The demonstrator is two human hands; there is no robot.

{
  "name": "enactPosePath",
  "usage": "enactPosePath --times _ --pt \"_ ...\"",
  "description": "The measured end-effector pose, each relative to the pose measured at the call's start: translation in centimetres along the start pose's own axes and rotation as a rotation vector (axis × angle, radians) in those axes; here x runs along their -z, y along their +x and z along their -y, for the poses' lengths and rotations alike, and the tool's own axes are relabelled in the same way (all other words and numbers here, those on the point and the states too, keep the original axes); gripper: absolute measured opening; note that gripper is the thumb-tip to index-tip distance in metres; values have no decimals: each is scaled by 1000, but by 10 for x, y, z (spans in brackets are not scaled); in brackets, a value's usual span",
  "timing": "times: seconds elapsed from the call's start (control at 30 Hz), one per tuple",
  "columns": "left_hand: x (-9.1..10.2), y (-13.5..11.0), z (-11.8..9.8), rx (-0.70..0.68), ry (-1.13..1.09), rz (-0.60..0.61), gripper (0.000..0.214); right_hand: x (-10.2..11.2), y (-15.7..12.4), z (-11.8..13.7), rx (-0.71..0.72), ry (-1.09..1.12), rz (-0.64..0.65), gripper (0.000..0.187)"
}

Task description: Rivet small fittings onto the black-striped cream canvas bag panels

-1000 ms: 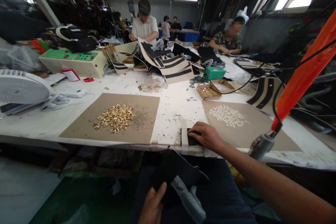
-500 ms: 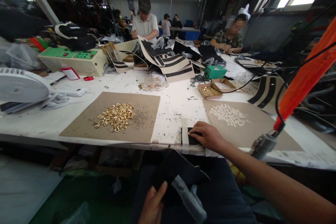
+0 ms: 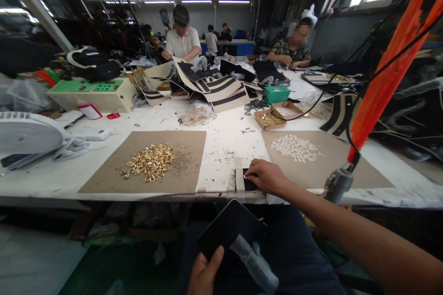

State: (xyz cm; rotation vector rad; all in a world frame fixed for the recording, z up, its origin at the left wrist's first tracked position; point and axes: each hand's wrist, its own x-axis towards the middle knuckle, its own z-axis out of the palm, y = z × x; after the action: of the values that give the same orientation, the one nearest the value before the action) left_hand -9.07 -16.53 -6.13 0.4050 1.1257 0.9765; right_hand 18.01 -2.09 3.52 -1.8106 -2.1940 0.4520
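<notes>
My left hand, low over my lap, grips a flat black panel between thumb and fingers. From the panel hangs a strip wrapped in clear plastic. At the table's front edge my right hand has its fingertips pinched on a small gold metal piece. That piece is against a black pad fixed down with pale tape. To the left, a heap of gold metal fittings lies on a brown board. Small whitish pieces are spread on another brown board.
An orange-wrapped post with a grey clamp stands right of my forearm. A white fan and a cream machine occupy the left. Striped panels, a green box and a carton of gold parts lie behind. Two people sit opposite.
The camera view has shifted slightly. The black panel in my left hand has tilted, showing more of its flat face. My right fingers stay at the black pad with the gold piece.
</notes>
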Motion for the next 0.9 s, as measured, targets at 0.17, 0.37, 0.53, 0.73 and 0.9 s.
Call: enactPosePath --times 0.17,0.37,0.53,0.73,0.9 --pt "-28 -22 -29 -97 145 20 62 -1 11 -11 -57 107 9 9" --pt "-47 -36 -58 -192 112 21 64 21 -29 1 -37 384 -279 30" --pt "-63 -43 -72 -317 193 -53 64 50 -97 63 230 416 -355 31" --pt "-98 -62 -74 -423 378 -79 57 22 -122 100 278 370 -141 94" --pt "-114 -69 -79 -437 400 174 54 15 -109 74 198 772 -184 32"
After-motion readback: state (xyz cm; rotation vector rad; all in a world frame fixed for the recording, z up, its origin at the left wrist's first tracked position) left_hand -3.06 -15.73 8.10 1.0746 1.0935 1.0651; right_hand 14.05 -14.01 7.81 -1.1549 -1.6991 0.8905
